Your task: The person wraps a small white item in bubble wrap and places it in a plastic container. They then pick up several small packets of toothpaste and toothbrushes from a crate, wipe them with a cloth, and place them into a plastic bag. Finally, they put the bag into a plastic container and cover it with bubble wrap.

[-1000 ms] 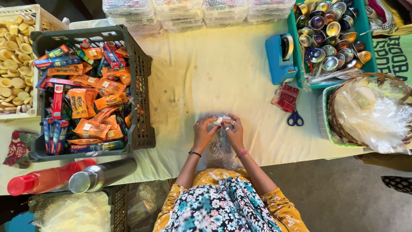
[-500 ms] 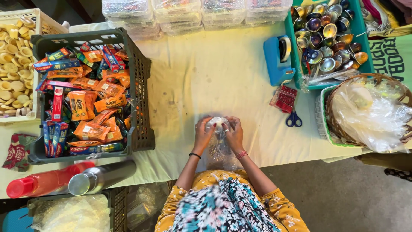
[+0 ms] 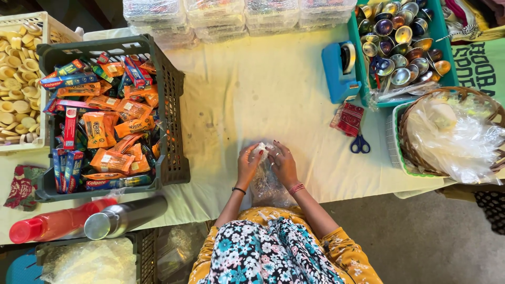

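We had our left hand (image 3: 247, 167) and right hand (image 3: 284, 164) pinching the mouth of a clear plastic bag (image 3: 265, 181) at the cloth-covered table's (image 3: 252, 100) near edge; it looked filled, closing unfinished.

A small clear plastic bag (image 3: 265, 181) lies at the near edge of the desk (image 3: 252, 100), which is covered in a pale cream cloth. The bag is crinkled and see-through, with glints of light on its folds; its contents cannot be made out. Its lower part hangs over the desk edge towards the person's lap. At its top end sits a small white bunched piece (image 3: 259, 151), gathered and pinched between the fingertips of both hands
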